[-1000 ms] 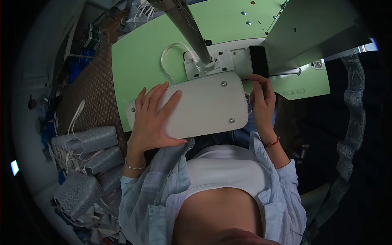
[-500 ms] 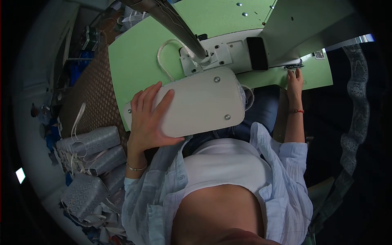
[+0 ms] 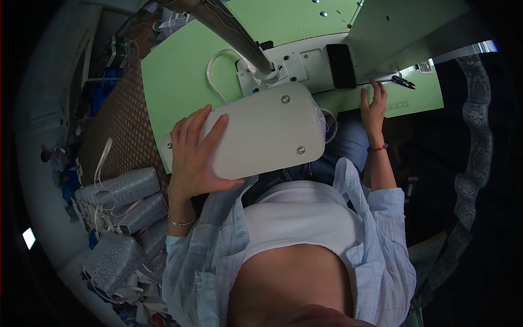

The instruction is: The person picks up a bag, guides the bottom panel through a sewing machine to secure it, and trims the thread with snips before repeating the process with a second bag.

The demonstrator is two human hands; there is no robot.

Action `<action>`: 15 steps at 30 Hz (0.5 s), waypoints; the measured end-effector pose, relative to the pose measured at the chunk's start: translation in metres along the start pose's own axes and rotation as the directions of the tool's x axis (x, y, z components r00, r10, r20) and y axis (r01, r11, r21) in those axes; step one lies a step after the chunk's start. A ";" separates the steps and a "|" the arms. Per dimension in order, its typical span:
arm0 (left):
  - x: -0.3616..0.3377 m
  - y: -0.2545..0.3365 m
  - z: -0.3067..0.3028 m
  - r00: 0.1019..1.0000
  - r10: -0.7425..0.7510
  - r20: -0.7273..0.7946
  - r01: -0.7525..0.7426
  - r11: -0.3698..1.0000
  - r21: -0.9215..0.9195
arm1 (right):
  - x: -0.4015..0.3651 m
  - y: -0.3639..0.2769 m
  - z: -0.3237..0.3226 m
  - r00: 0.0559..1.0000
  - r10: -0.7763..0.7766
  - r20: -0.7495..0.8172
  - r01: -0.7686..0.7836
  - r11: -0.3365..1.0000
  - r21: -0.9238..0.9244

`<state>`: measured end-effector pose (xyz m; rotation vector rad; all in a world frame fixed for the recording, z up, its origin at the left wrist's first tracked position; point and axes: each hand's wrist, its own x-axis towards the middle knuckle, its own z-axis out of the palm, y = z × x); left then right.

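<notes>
A pale handbag (image 3: 267, 131) lies with its flat, metal-studded base towards me, at the near edge of the green sewing table. My left hand (image 3: 193, 150) rests spread across the left part of that base, its thumb near the lower edge. One white handle (image 3: 209, 73) loops out on the far side. My right hand (image 3: 374, 111) is over the table edge, right of the bag, fingers apart and nothing visible in them. Black thread snips (image 3: 403, 82) lie on the table just beyond its fingertips, not touching them.
A sewing machine's slanted column (image 3: 239, 38) stands over its white bed, behind the bag. A black phone (image 3: 340, 66) sits on the bed. Several silvery bags (image 3: 122, 188) are piled at the left. A patterned strip (image 3: 475, 109) hangs at the right.
My right hand has come away from the thread snips and moved left and slightly nearer. The snips now show fully on the table. My left hand stays on the bag.
</notes>
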<state>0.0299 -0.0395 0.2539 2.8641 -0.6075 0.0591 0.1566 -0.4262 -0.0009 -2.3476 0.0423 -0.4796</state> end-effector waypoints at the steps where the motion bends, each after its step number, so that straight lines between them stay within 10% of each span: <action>1: 0.000 -0.001 0.001 1.000 0.004 -0.003 -0.004 1.000 -0.001 | 0.001 -0.006 0.006 0.996 -0.090 -0.009 0.090 0.996 -0.014; 8: -0.006 0.005 -0.003 0.999 -0.028 -0.018 0.027 0.999 -0.023 | -0.004 -0.016 0.028 0.991 -0.092 0.096 0.125 0.886 -0.446; 15: -0.049 -0.017 -0.043 0.959 -0.283 -0.022 0.279 0.954 -0.106 | 0.035 -0.004 0.036 0.984 -0.169 0.064 0.179 0.956 -0.230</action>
